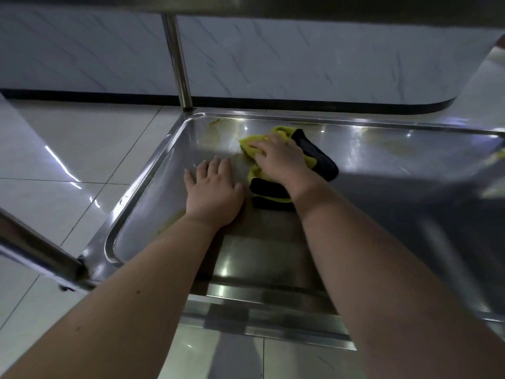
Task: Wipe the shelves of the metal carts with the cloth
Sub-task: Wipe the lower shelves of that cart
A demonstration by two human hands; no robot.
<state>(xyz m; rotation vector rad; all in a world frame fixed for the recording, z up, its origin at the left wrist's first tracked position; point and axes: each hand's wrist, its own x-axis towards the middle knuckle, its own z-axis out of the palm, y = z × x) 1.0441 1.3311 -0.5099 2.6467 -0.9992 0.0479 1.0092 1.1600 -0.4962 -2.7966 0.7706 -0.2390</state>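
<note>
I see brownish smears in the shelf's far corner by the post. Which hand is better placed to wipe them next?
Right. The right hand presses the cloth, which lies just beside the smears; the left hand rests flat on the bare shelf, holding nothing.

A single head-worn wide-angle view is aimed forward and down, held close over the shiny stainless-steel cart shelf [382, 154].

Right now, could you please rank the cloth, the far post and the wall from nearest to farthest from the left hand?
1. The cloth, just right of the left hand, under the right hand.
2. The far post, at the far-left corner of the shelf.
3. The wall, beyond the shelf.
</note>
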